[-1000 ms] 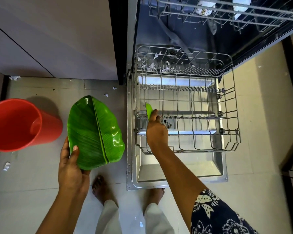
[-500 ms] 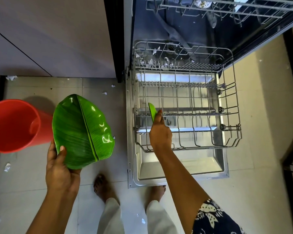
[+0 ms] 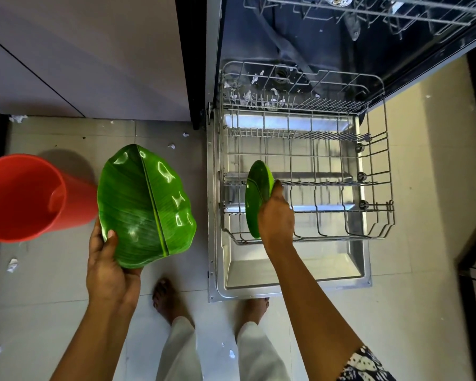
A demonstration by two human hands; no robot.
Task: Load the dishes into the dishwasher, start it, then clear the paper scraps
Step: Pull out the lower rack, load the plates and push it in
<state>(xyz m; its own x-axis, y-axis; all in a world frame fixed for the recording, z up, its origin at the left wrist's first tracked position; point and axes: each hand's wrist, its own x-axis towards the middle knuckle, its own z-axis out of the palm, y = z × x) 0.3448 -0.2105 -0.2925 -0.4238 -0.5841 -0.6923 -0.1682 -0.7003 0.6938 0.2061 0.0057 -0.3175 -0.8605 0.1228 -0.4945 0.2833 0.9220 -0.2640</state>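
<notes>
Standing on edge at the left of the lower rack (image 3: 379,160), the small green plate (image 3: 257,193) is gripped by the right hand (image 3: 275,218). The left hand (image 3: 107,268) clasps a leaf-shaped plate (image 3: 146,204) beside a red bucket (image 3: 25,196), above paper scraps (image 3: 12,264) on the floor.

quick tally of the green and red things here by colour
green: 2, the leaf plate in the left hand and a second plate held on edge by the right hand
red: 1, the bucket
total: 3
</notes>
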